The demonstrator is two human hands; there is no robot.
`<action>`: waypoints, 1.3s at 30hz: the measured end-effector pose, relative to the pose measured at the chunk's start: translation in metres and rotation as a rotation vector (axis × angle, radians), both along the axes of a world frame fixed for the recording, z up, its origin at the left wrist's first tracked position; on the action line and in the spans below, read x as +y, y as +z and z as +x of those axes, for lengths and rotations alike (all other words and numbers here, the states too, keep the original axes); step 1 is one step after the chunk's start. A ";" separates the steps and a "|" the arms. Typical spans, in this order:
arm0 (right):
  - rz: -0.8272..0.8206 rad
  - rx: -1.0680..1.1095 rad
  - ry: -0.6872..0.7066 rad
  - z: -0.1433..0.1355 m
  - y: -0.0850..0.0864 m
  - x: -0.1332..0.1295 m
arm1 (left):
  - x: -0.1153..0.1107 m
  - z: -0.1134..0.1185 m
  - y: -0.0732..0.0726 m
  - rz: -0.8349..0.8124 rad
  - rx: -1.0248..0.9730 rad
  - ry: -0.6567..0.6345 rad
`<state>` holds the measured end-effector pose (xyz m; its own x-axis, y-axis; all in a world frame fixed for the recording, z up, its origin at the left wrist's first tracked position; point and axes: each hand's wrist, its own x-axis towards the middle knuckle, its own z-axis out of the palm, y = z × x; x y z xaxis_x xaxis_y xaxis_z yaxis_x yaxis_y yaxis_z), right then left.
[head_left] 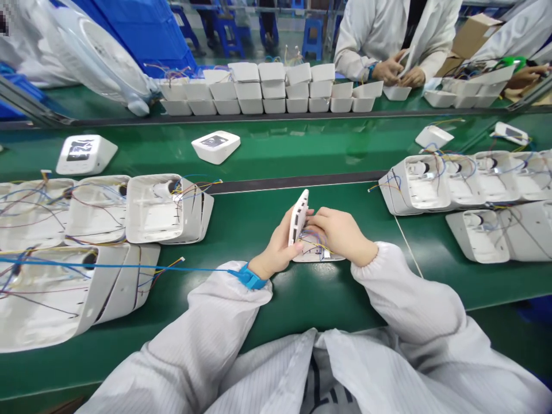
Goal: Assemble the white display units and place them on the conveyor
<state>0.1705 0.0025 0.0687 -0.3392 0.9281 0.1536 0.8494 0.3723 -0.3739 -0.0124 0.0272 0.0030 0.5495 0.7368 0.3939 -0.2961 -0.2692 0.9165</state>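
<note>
My left hand, with a blue strap at its wrist, grips a white panel that stands on edge, its dark-slotted side turned to the right. Under the panel a white housing rests on the green bench, coloured wires inside it. My right hand is over the housing's right part, fingers bent in among the wires behind the panel. Its fingertips are partly hidden, and what they pinch is too small to make out.
Open white housings with wires stand at left and right. Two closed white units lie beyond a dark strip. Stacked housings line the back. Across the bench, a person's hands handle a part. A blue cord runs left.
</note>
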 end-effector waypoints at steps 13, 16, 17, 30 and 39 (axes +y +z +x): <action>-0.254 0.442 0.285 0.025 0.014 -0.001 | 0.000 -0.002 0.000 -0.063 0.020 -0.004; -0.239 0.440 0.283 0.027 0.012 0.002 | 0.001 -0.002 -0.002 -0.046 0.026 -0.001; -0.217 0.422 0.276 0.027 0.011 0.001 | 0.001 -0.002 -0.002 -0.044 0.026 -0.001; -0.283 0.409 0.280 0.030 0.018 -0.001 | 0.000 -0.003 -0.002 -0.015 0.051 -0.007; -0.144 0.275 0.194 0.030 0.015 -0.004 | -0.001 -0.002 0.000 0.012 0.054 -0.014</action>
